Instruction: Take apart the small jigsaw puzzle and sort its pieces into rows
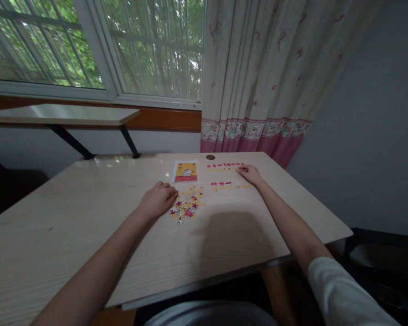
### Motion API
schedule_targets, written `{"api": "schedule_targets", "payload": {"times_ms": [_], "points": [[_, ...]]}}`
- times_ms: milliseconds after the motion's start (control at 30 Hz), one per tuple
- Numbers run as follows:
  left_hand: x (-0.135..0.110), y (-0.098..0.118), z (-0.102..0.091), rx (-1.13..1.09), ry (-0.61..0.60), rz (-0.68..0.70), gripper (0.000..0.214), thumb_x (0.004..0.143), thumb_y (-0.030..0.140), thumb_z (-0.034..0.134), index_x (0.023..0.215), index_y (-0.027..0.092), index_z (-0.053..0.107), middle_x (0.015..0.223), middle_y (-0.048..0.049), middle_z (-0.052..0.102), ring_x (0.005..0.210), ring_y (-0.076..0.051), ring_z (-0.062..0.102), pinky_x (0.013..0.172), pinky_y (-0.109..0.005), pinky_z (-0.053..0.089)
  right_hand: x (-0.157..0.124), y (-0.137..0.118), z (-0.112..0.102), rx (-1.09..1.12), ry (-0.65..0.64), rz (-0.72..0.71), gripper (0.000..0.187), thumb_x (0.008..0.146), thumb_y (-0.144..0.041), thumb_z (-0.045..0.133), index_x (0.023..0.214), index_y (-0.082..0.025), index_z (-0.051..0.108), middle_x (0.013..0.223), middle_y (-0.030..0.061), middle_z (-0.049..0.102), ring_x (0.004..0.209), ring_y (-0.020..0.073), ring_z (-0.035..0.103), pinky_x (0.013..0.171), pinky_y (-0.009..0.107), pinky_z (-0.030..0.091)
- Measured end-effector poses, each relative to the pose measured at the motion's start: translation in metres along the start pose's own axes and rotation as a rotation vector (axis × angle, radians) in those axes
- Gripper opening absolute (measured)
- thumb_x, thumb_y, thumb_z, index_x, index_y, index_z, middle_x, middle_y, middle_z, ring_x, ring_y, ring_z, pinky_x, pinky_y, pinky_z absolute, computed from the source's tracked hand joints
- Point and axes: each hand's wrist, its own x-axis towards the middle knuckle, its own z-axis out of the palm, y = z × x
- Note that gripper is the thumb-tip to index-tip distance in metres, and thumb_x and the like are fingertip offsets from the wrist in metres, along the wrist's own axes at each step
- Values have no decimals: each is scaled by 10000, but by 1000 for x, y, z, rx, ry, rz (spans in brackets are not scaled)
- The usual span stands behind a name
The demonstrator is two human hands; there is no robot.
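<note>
Small jigsaw puzzle pieces (188,212) in red, yellow and white lie in a loose heap on the wooden desk (88,199). At the heap's left edge is my left hand (157,199), its fingers curled together; whatever may be between the fingertips is too small to make out. My right hand (250,174) pinches a yellowish puzzle piece (237,169) at the right end of a yellow row. Above that row runs a row of red pieces (224,165). Nearer to me lie a short red row (221,183) and another yellow row (229,187). Behind the heap lies a picture card (187,172) showing a white animal on yellow and red.
A raised shelf (61,114) on black legs stands at the back left. The desk has a round cable hole (210,157) near its back edge. Beyond are a barred window (153,50) and a flowered curtain (255,77). A dark chair (384,258) is at the right.
</note>
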Motion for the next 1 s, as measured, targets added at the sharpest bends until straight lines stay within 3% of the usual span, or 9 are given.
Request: {"api": "schedule_targets", "payload": {"times_ms": [233,433,633,1000], "points": [[-1,-2,1,-17,12,-32,348,860,363,370,890,187,668,859,-90,635,852,-236,490,703,-326,407,-1,-4,1,-110,-9,13,337,794,-374,548,1080,-228,648,1048,57,667,926,201,601,790,312,446],[0,-2,2,-26,15,-82,364,851,388,379,866,181,678,862,-106,636,850,-253,487,682,-335,411,-6,-9,-6,-172,-72,-104,253,829,-301,510,1007,-254,683,1077,32,657,998,200,566,851,314,419],[0,-1,4,-18,16,-90,372,849,423,384,891,186,667,872,-91,641,865,-250,499,673,-322,417,-10,-15,-8,-274,-87,-191,310,887,-256,416,1087,-267,652,1137,47,633,1038,243,529,889,394,383],[0,-3,5,-57,19,-85,347,840,382,395,891,183,675,853,-101,643,848,-250,499,697,-337,421,-12,-18,-11,-328,-86,-251,367,902,-187,344,1128,-240,628,1168,65,618,1041,242,510,889,391,357]]}}
